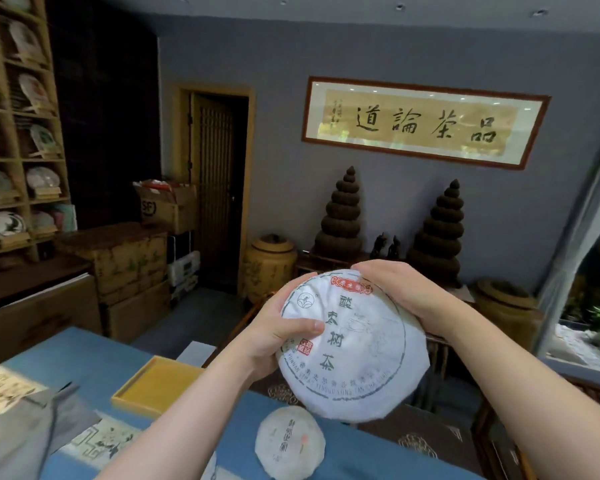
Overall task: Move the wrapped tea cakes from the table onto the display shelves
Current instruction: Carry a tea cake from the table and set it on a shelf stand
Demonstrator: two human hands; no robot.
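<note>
The wrapped tea cake [352, 344] is up in the air above the table [94, 355], held in both hands with its printed face tilted toward the camera, probably so the person can read the label before picking a shelf slot. The left hand [278, 336] cups the cake's left edge, thumb pressed flat across the front of the wrapper and the other fingers curled behind it where they can't be seen. The right hand [392, 289] wraps over the cake's upper right rim, fingers together and curled round the edge. A two-handed edge grip makes sense, since the paper wrap is thin and creases easily.

Writing on the cake: big dark green characters down the middle that look like 酸枣树茶, a red banner at the top too small to read, a round logo at upper left, a red seal lower left, and "YUNNAN" at the start of the Latin text round the bottom rim; the rest is fuzzy.

Below the held cake, a second wrapped cake [290, 441] lies flat on the table, still to go. To the cake's left sits a yellow tray [156, 384]. The display shelves [18, 133] stand far left of the cake, already holding cakes propped upright. Above and right of it hangs a framed calligraphy [425, 121] reading 品茶論道 right to left. A cardboard box [165, 207] marked "SF" is up and left.
</note>
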